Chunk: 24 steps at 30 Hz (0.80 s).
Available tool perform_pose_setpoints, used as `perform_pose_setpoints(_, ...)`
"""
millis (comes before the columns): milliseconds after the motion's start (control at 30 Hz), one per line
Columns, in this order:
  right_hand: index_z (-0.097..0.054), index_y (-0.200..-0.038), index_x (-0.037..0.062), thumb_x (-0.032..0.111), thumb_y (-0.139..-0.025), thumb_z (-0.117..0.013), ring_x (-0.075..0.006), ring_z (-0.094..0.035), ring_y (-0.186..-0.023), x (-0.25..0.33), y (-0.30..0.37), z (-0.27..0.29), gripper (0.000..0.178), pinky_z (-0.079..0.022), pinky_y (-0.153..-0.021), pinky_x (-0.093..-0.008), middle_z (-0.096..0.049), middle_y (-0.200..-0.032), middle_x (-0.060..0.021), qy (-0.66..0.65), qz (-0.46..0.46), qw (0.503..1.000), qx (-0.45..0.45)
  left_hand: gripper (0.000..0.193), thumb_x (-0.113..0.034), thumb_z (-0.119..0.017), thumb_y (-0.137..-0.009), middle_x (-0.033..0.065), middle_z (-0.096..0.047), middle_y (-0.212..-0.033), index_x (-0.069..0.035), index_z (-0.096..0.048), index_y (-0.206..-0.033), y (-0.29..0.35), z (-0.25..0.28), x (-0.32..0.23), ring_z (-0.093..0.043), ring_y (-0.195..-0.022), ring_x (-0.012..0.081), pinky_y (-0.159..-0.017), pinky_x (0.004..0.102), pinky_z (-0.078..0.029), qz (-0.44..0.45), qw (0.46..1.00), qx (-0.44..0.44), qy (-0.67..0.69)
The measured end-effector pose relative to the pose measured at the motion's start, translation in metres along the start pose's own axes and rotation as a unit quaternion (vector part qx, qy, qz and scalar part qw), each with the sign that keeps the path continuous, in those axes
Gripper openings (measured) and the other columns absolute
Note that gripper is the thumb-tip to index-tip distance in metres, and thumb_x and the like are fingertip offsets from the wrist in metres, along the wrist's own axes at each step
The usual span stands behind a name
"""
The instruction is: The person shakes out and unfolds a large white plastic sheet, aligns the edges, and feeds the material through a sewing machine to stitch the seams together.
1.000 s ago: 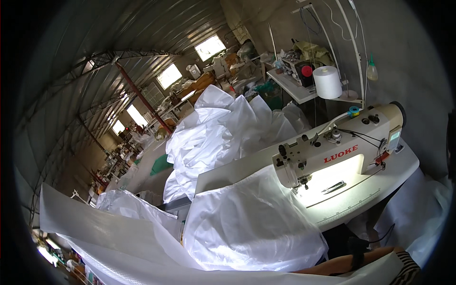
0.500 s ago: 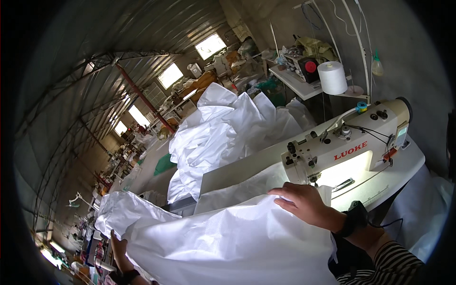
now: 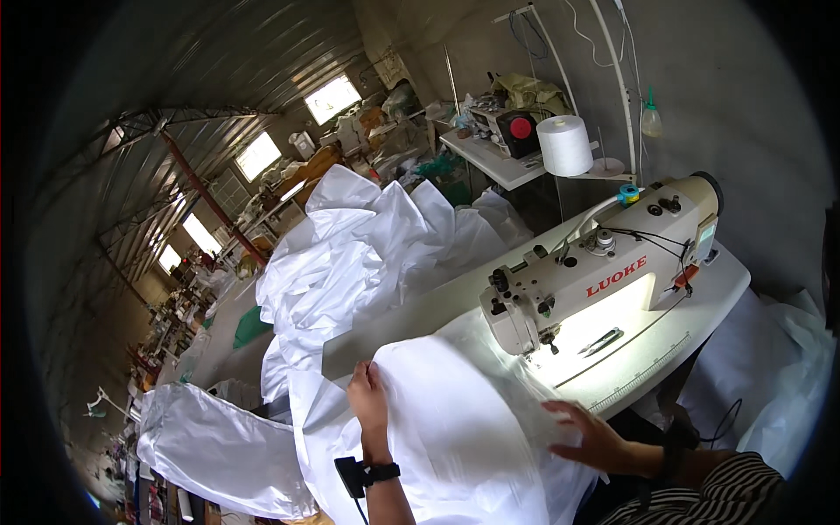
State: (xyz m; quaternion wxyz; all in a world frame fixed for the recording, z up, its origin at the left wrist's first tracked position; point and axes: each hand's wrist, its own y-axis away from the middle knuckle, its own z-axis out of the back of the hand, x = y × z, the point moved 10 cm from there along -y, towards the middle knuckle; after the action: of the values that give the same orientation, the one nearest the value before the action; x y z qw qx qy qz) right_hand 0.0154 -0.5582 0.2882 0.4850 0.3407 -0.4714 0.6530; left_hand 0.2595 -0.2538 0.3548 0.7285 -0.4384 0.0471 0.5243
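Note:
A large sheet of thin white fabric lies over the near side of the sewing table and hangs down in front of me. My left hand is closed on a fold of it left of the sewing machine, with fingertips curled over the edge. On the right, my right hand is at the fabric's right side below the machine's needle area, fingers spread and slightly bent. The white sewing machine has its work light on. Small thread snips rest on its bed.
Behind the table rises a big heap of white fabric. A white thread cone stands on a holder beyond the machine. Another white worktable with a dark machine sits farther back. More pale sheeting hangs at the right.
My left hand has come from the far lower left to the fabric's middle and grips there. My right hand has moved down from the fabric's top edge, and its fingers have spread. The view has shifted right.

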Motion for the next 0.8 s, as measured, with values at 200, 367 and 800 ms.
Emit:
perform_pose_setpoints(200, -0.049, -0.133, -0.0026, 0.042, -0.095, -0.068, -0.0298, -0.067, -0.105, -0.097, 0.079, -0.093, 0.062, -0.056, -0.084, -0.0372, -0.065, -0.117, -0.0204, -0.031, -0.175, 0.975, 0.134, 0.028, -0.029, -0.061, -0.092, 0.0172, -0.069, -0.107, -0.007, -0.064, -0.109, 0.008, -0.119, 0.097, -0.067, -0.098, 0.0373, -0.085, 0.0445, -0.053, 0.094, 0.984, 0.091, -0.122)
perform_pose_setpoints(367, -0.061, -0.094, -0.0037, 0.06, -0.094, -0.061, -0.0327, -0.062, -0.061, -0.155, 0.081, -0.132, 0.064, -0.049, -0.061, -0.0388, -0.062, -0.07, -0.0194, 0.15, -0.226, 0.942, 0.196, 0.042, -0.03, -0.062, -0.09, 0.008, -0.064, -0.127, -0.015, -0.06, -0.129, 0.012, -0.162, 0.001, -0.057, -0.123, 0.0313, -0.11, 0.0561, -0.039, -0.204, 0.951, 0.079, -0.218)
perform_pose_setpoints(800, -0.065, -0.1, 0.0015, 0.036, -0.106, -0.053, -0.0146, -0.046, -0.061, -0.116, 0.043, -0.062, 0.037, -0.044, -0.062, -0.034, -0.051, -0.064, -0.0077, -0.075, -0.217, 0.97, 0.074, 0.043, -0.031, -0.076, -0.082, -0.0011, -0.07, -0.113, -0.019, -0.067, -0.122, -0.016, -0.26, -0.012, -0.057, -0.118, 0.0265, -0.104, 0.0474, -0.039, -0.035, 0.965, 0.258, -0.019)
